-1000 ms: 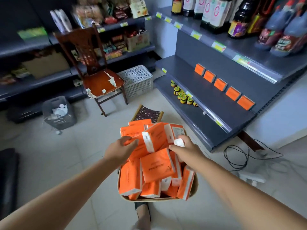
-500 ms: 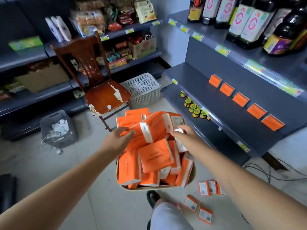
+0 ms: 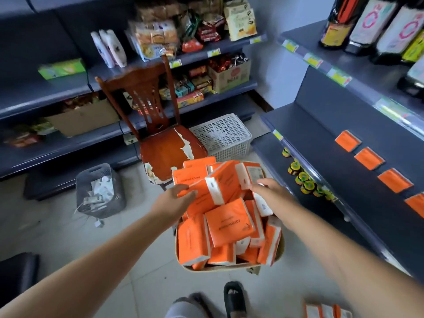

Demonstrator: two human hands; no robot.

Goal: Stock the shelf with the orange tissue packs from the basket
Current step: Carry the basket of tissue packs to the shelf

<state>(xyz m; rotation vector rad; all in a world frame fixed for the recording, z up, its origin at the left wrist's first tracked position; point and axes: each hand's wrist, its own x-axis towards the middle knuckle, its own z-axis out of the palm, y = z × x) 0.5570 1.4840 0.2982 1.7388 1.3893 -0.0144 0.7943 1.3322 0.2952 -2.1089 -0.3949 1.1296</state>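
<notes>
Gripping the left end of the topmost orange tissue pack (image 3: 222, 182), the left hand (image 3: 172, 203) has thumb and fingers closed on it. Just to its right, the right hand (image 3: 273, 196) curls its fingers onto the white end of a neighbouring pack (image 3: 252, 174). Below both hands, the woven basket (image 3: 229, 269) is heaped with more packs. Well to the right of the right hand, a row of packs (image 3: 347, 141) lies on the grey shelf (image 3: 344, 191). Beyond the left hand stands a wooden chair (image 3: 169, 152).
</notes>
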